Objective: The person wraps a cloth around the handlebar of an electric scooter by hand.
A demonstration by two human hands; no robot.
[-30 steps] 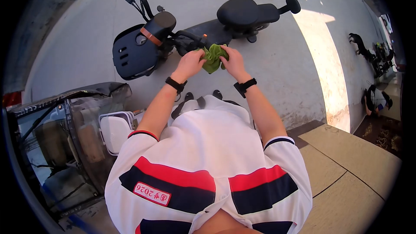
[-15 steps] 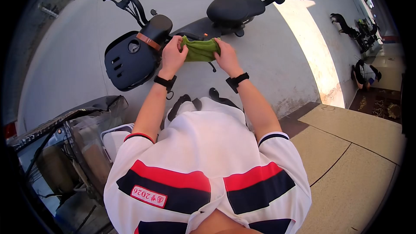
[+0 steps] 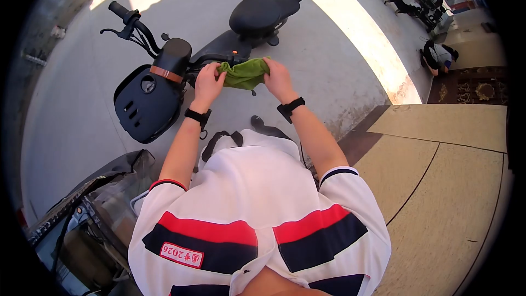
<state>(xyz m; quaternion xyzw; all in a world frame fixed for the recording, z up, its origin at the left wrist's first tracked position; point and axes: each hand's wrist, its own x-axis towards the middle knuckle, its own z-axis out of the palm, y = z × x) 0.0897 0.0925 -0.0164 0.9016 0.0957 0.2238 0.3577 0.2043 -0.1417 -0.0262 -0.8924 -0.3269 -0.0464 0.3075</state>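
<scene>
- We reach forward with our left arm, extended and angled inward.
- Our right arm stretches ahead too, slanting inward to mirror it.
- Our left hand and right hand are nearly level before us, apart, the fingers of both bent into a pinch.

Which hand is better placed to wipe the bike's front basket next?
Probably your left hand: it's nearer the front basket, while your right hand sits farther away. Both hands grip the green cloth, so either could carry it.
</scene>
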